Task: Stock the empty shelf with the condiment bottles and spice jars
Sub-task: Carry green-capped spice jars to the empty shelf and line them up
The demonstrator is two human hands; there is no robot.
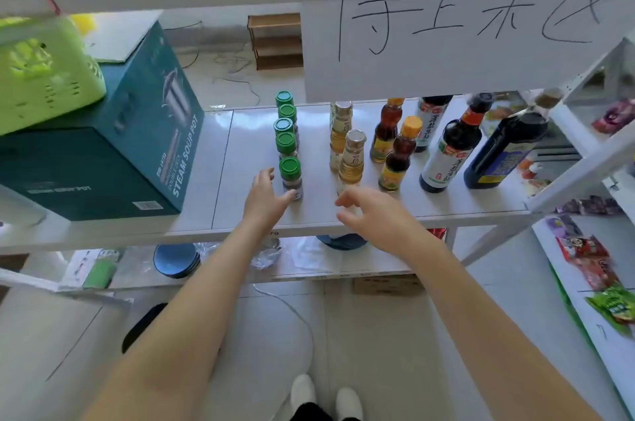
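Hands both slack, gripping nothing: left hand (267,197) just beside front spice jar (291,176) on shelf (240,152), right hand (366,212) before pale bottle (352,161). Nudge jar low, at base, to keep row straight.

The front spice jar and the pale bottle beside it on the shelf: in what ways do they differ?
The front spice jar is short with a green cap; the pale bottle is taller with a silvery cap. The front spice jar heads a row of five, the pale bottle a row of two. Both stand upright on the shelf.
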